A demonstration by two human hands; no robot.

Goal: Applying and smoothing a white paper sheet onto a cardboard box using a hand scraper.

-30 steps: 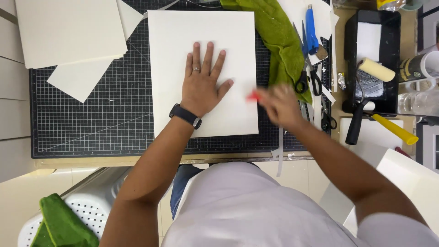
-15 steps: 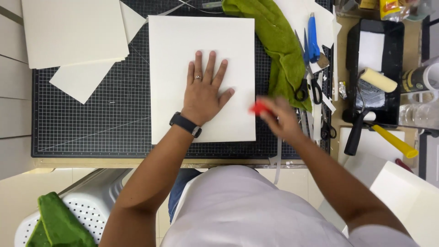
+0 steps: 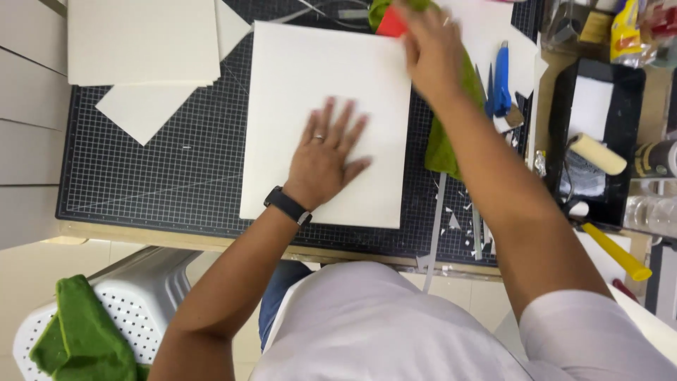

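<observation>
A: Big white board [image 3: 310, 85] lies square on the cutting mat [image 3: 162, 176], left hand [image 3: 326, 156] spread flat, pinning it.

B: And the right hand [image 3: 431, 46] is closed on a small red tool [image 3: 390, 22] at the board's far right corner, likely pressing along that edge.

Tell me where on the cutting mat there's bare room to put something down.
The cutting mat is bare between the cream offcuts and the big white sheet, down to its near edge. The left hand presses that sheet flat. Right of it is crowded: green cloth, blue knife, scraps, black roller tray. The right hand holds a red tool at the top.
</observation>
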